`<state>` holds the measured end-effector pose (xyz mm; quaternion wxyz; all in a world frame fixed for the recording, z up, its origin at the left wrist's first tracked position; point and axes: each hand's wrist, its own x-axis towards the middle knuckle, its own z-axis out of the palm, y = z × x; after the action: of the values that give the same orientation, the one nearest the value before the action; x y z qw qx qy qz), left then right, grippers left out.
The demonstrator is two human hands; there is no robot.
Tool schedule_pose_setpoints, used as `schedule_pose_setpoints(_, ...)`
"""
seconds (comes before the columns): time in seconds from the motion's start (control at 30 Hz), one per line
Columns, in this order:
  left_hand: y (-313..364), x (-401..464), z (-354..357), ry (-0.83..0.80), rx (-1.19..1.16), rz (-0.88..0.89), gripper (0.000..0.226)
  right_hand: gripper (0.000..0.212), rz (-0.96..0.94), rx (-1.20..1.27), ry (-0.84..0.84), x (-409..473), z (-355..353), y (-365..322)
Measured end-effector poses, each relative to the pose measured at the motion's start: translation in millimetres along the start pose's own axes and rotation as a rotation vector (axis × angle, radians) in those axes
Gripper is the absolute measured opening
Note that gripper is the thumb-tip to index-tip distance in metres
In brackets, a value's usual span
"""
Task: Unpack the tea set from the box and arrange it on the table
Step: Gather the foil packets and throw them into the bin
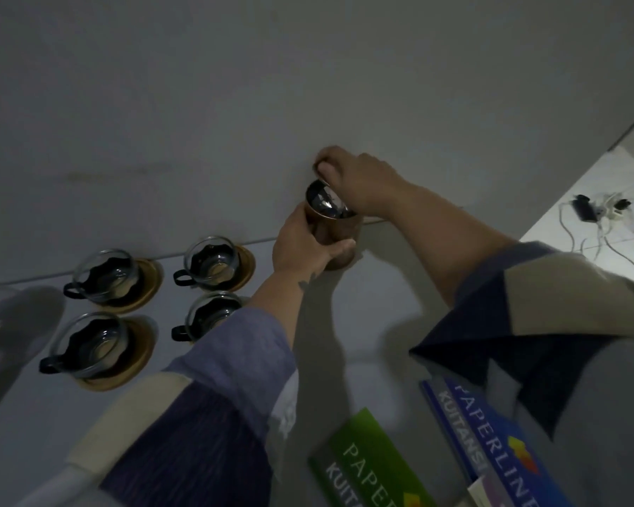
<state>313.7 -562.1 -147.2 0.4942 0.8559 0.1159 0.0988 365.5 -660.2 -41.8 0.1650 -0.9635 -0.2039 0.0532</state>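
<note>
Dim room, plain white counter (381, 287) against a grey wall (308, 67). Left hand (304, 247) has its fingers wrapped round a brown pot (330, 228) at frame centre, right hand (352, 177) pinching something small just above it, can't tell what. Four glass cups (213, 263) on saucers sit lower left. Receipt books (491, 444) lower right, tiled floor (601, 199) with cables (597, 210) far right.

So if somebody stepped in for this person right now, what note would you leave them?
Left hand grips the brown canister by the wall.
Right hand is at its top; what its fingers hold is unclear.
Done: four glass cups sit on saucers in a two-by-two block on the table.
Left: settle the canister; the box is out of view, so check it.
</note>
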Motion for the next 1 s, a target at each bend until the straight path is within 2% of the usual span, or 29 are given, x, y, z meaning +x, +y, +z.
schedule_pose_setpoints(0.1,2,-2,-1,-0.019,-0.021,-0.018,0.078,0.039,0.036,0.044,-0.001,-7,3,1)
schedule_pose_setpoints(0.27,6,-4,-6,-0.05,0.045,0.005,0.073,0.042,0.05,0.121,0.133,-71,-3,-15)
schedule_pose_setpoints(0.37,6,-4,-8,-0.048,0.071,0.001,0.063,0.047,0.071,0.116,0.188,-113,17,-9)
schedule_pose_setpoints(0.53,4,-5,-9,-0.049,0.034,-0.006,0.087,0.05,0.144,-0.011,0.054,-149,86,11)
schedule_pose_setpoints(0.63,3,-2,-8,-0.062,0.053,-0.011,0.09,0.049,0.128,-0.073,-0.006,-153,117,11)
schedule_pose_setpoints(0.83,5,-5,-7,-0.069,0.075,-0.035,0.095,0.048,0.104,-0.106,0.038,-158,143,11)
schedule_pose_setpoints(0.93,19,-8,-8,-0.077,0.094,-0.081,0.115,0.046,0.065,-0.112,0.046,-159,143,14)
schedule_pose_setpoints(1.0,29,-15,-15,-0.105,0.157,-0.105,0.12,0.045,0.068,-0.104,0.032,-160,143,14)
